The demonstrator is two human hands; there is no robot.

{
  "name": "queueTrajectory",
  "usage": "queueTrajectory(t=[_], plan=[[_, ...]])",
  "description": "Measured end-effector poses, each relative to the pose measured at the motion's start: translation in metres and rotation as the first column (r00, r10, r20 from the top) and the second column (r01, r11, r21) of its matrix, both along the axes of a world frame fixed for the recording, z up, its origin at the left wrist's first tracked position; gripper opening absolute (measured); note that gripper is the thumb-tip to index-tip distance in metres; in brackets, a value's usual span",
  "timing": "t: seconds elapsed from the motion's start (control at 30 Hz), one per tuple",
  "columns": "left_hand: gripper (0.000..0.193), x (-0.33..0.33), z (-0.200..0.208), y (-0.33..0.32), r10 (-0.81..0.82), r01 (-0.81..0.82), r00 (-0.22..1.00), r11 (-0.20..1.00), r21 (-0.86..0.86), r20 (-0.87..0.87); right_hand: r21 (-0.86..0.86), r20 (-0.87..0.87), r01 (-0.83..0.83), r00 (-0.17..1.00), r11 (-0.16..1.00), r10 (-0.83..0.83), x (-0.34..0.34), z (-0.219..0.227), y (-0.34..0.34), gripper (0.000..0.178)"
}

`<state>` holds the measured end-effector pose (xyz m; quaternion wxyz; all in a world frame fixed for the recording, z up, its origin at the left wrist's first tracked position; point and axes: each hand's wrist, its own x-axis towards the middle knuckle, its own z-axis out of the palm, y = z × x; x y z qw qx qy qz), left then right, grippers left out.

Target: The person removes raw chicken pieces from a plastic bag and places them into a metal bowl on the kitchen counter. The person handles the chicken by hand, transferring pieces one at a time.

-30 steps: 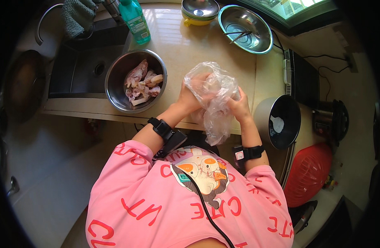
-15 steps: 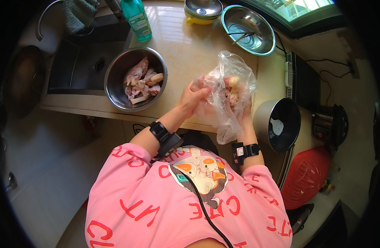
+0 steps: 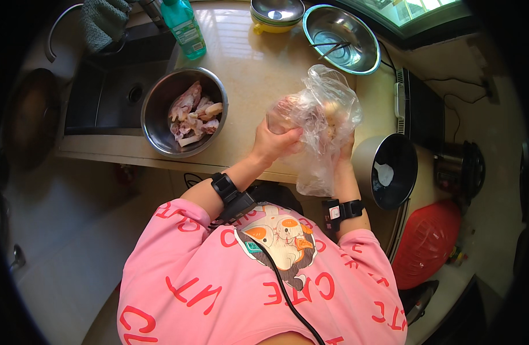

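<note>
Over the counter's front part I hold a clear plastic bag (image 3: 319, 123) with pieces of raw meat on the bone inside. My left hand (image 3: 274, 142) grips the bag's left side, its thumb pressed on the plastic. My right hand (image 3: 346, 148) is around the right side, its fingers mostly hidden by the bag. The crumpled bag rises above the meat and hangs down between my forearms. To the left, a steel bowl (image 3: 152, 122) holds several raw bony meat pieces (image 3: 194, 115), apart from my hands.
Left of the bowl is a dark sink (image 3: 103, 98); behind it stands a green bottle (image 3: 186, 31). A steel basin with chopsticks (image 3: 356, 46) and stacked bowls (image 3: 278, 11) sit at the back. On the right are a dark inner pot (image 3: 394, 172) with a white spoon and a red bag (image 3: 428, 244).
My hands have shifted the bag slightly, and its plastic now covers more of the meat. The view has moved a little; the bowl of meat stays put.
</note>
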<state>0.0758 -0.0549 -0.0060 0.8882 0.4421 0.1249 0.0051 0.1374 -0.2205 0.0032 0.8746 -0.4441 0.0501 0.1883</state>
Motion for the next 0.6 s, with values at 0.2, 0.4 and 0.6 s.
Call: queueTrajectory(t=[0.2, 0.4, 0.6], plan=[[0.061, -0.002, 0.005, -0.008, 0.063, -0.137, 0.976, 0.921, 0.366, 0.207, -0.143, -0.024, 0.024, 0.999, 0.989, -0.027, 0.002, 0.008, -0.003, 0.046], [0.064, -0.006, -0.004, 0.006, 0.040, -0.092, 0.982, 0.954, 0.285, 0.184, 0.134, -0.087, -0.103, 0.990, 0.986, 0.115, 0.003, 0.012, 0.003, 0.035], [0.067, 0.003, -0.030, 0.021, -0.006, -0.016, 0.982, 0.993, 0.119, 0.187, 0.274, -0.114, -0.175, 0.971, 0.946, 0.212, 0.006, -0.011, -0.009, 0.053]])
